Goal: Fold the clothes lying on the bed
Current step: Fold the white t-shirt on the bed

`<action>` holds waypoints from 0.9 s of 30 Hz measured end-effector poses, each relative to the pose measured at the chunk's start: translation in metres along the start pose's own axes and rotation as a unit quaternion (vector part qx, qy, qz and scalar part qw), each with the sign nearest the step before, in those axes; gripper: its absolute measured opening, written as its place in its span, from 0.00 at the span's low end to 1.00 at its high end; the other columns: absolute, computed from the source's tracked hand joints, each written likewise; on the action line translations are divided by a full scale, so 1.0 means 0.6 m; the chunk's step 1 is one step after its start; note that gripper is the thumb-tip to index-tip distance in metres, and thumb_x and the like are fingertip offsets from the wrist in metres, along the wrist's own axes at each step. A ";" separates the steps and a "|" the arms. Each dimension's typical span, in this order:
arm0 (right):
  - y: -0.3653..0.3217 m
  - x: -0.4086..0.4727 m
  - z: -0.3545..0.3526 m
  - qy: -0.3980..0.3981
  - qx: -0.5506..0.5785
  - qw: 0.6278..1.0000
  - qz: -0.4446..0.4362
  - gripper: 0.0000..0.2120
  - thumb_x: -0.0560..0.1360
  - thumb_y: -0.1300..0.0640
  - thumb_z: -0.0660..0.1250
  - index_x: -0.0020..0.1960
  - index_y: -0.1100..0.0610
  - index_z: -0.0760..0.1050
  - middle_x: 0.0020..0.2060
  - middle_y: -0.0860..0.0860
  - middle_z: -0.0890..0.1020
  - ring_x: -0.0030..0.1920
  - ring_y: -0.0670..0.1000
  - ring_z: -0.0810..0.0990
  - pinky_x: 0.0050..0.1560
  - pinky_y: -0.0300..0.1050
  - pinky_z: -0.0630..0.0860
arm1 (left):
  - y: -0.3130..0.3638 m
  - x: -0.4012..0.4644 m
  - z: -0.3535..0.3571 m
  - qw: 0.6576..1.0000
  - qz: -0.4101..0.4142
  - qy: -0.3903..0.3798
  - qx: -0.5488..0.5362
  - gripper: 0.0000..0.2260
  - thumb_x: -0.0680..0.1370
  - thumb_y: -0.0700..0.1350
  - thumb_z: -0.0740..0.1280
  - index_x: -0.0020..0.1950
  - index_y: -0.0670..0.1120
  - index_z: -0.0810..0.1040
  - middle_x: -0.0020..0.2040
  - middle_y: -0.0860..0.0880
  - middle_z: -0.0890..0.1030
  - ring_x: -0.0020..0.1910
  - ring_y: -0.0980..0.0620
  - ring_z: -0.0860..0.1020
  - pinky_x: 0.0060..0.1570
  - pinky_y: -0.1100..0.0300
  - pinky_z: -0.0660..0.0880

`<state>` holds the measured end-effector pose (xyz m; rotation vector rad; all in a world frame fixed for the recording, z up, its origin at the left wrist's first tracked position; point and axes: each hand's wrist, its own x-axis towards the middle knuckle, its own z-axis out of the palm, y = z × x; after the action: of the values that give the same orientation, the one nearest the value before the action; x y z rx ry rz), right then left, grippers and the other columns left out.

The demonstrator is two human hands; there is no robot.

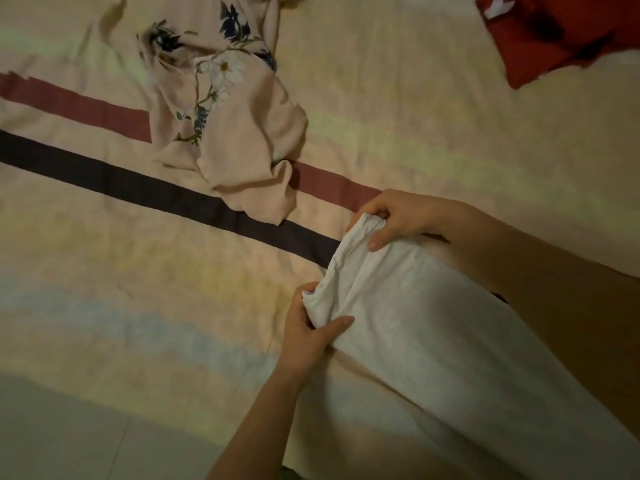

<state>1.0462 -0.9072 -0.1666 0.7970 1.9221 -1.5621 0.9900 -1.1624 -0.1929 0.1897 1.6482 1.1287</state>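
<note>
We hold a white garment (433, 327) at its far edge, in the lower right of the frame, over the bed (398, 109). Our left hand (308, 330) grips one bunched corner, fingers curled round the cloth; our right hand (398, 216) pinches the other corner between thumb and fingers. A crumpled pink floral garment (235, 133) lies at upper centre, across the sheet's stripes. A red garment (540, 39) sits at upper right.
</note>
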 end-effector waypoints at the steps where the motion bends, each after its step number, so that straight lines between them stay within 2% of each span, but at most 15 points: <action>1: 0.000 -0.013 -0.004 0.010 -0.001 1.000 -0.005 0.18 0.66 0.62 0.75 0.54 0.49 0.80 0.50 0.44 0.83 0.50 0.44 0.81 0.55 0.44 0.77 | 0.007 -0.007 0.003 1.000 0.006 -0.004 -0.001 0.26 0.63 0.46 0.78 0.57 0.54 0.72 0.53 0.55 0.79 0.53 0.53 0.79 0.51 0.51 0.80; 3: 0.001 -0.049 -0.015 0.036 -0.011 0.999 -0.011 0.20 0.66 0.60 0.76 0.56 0.49 0.80 0.51 0.41 0.82 0.52 0.41 0.80 0.56 0.40 0.75 | 0.026 -0.025 0.018 1.000 0.017 -0.017 -0.012 0.25 0.64 0.44 0.78 0.58 0.51 0.73 0.52 0.54 0.80 0.52 0.52 0.80 0.50 0.52 0.80; 7: 0.007 -0.153 -0.046 0.084 -0.070 0.994 -0.027 0.22 0.63 0.61 0.77 0.54 0.46 0.80 0.46 0.35 0.81 0.49 0.35 0.79 0.52 0.33 0.74 | 0.066 -0.059 0.064 0.997 0.050 -0.058 -0.013 0.24 0.64 0.43 0.78 0.57 0.47 0.74 0.52 0.52 0.81 0.52 0.50 0.81 0.48 0.53 0.80; 10: 0.031 -0.239 -0.064 0.128 -0.118 0.984 -0.035 0.32 0.62 0.60 0.78 0.64 0.47 0.74 0.55 0.36 0.76 0.54 0.38 0.76 0.56 0.33 0.71 | 0.084 -0.086 0.118 0.993 0.065 -0.101 0.005 0.21 0.66 0.39 0.77 0.56 0.45 0.74 0.52 0.47 0.81 0.52 0.47 0.81 0.50 0.48 0.80; 12: 0.056 -0.286 -0.068 0.151 -0.114 0.982 -0.029 0.35 0.63 0.59 0.78 0.67 0.49 0.70 0.59 0.38 0.73 0.57 0.39 0.74 0.57 0.30 0.69 | 0.086 -0.104 0.156 0.989 0.080 -0.125 0.019 0.20 0.66 0.37 0.77 0.55 0.45 0.75 0.50 0.50 0.81 0.51 0.49 0.80 0.50 0.51 0.80; 15: 0.113 -0.357 -0.061 0.165 -0.078 0.983 -0.013 0.30 0.63 0.61 0.78 0.64 0.51 0.74 0.56 0.40 0.76 0.55 0.38 0.75 0.52 0.24 0.69 | 0.077 -0.129 0.219 0.979 0.105 -0.169 0.035 0.20 0.67 0.35 0.76 0.55 0.45 0.75 0.50 0.53 0.81 0.51 0.53 0.80 0.48 0.59 0.78; 18: 0.174 -0.411 -0.043 0.162 -0.063 0.985 -0.004 0.18 0.64 0.63 0.77 0.51 0.50 0.81 0.47 0.43 0.83 0.46 0.42 0.81 0.47 0.34 0.76 | 0.046 -0.146 0.271 0.968 0.133 -0.202 0.069 0.22 0.67 0.35 0.76 0.57 0.47 0.74 0.53 0.55 0.80 0.54 0.55 0.79 0.50 0.60 0.77; 20: 0.213 -0.441 -0.023 0.176 -0.048 0.983 0.013 0.12 0.65 0.62 0.77 0.45 0.51 0.83 0.41 0.44 0.84 0.41 0.42 0.82 0.43 0.35 0.77 | 0.020 -0.155 0.298 0.964 0.135 -0.208 0.092 0.29 0.67 0.38 0.77 0.64 0.50 0.70 0.60 0.58 0.76 0.60 0.57 0.76 0.55 0.60 0.76; 23: 0.271 -0.475 0.012 0.224 -0.064 0.972 0.019 0.11 0.63 0.60 0.77 0.45 0.56 0.84 0.42 0.51 0.85 0.40 0.45 0.82 0.44 0.39 0.78 | -0.015 -0.164 0.331 0.959 0.114 -0.213 0.145 0.45 0.65 0.48 0.78 0.75 0.57 0.54 0.71 0.65 0.62 0.69 0.64 0.65 0.64 0.64 0.69; 25: 0.308 -0.496 0.037 0.249 -0.052 0.967 0.029 0.11 0.64 0.63 0.77 0.46 0.57 0.84 0.42 0.52 0.85 0.41 0.46 0.82 0.45 0.40 0.79 | -0.032 -0.168 0.349 0.953 0.099 -0.221 0.181 0.50 0.65 0.49 0.78 0.75 0.59 0.46 0.69 0.72 0.55 0.65 0.75 0.61 0.64 0.72 0.65; 27: 0.337 -0.515 0.060 0.273 -0.040 0.961 0.031 0.12 0.64 0.64 0.77 0.47 0.57 0.84 0.44 0.53 0.85 0.43 0.46 0.83 0.47 0.37 0.78 | -0.048 -0.171 0.362 0.947 0.091 -0.229 0.208 0.48 0.66 0.46 0.78 0.75 0.58 0.47 0.65 0.72 0.58 0.61 0.77 0.63 0.59 0.77 0.65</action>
<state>1.4061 -0.9456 -0.0855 1.3452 2.2893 -1.3030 1.2220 -1.1175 -0.1396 0.8281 1.4418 0.7759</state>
